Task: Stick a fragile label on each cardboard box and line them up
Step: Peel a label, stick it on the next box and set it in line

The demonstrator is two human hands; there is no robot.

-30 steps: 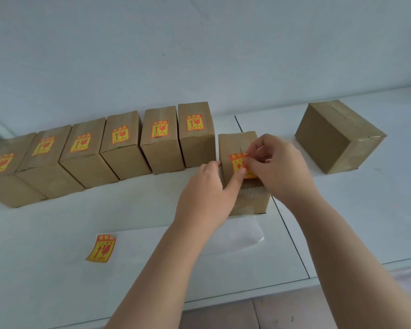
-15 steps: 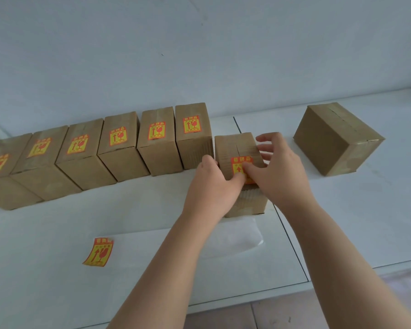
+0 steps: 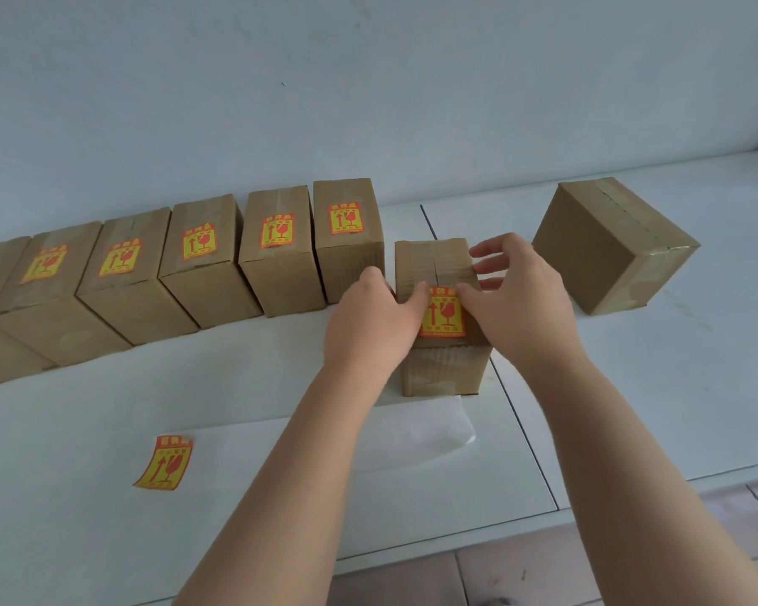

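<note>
A small cardboard box stands in front of me, slightly nearer than the row. A yellow and red fragile label lies flat on its top. My left hand rests against the box's left side, thumb touching the label's left edge. My right hand presses on the label's right edge, fingers spread over the box top. Several labelled boxes stand in a row to the left along the wall. One unlabelled box sits turned at the right.
A loose fragile label lies on a white backing sheet on the white table. A seam runs between two tabletops. The table's front edge is near my elbows, with tiled floor below.
The label went from being held at the box top by my fingertips to lying flat on it. Both hands slid apart, uncovering the label.
</note>
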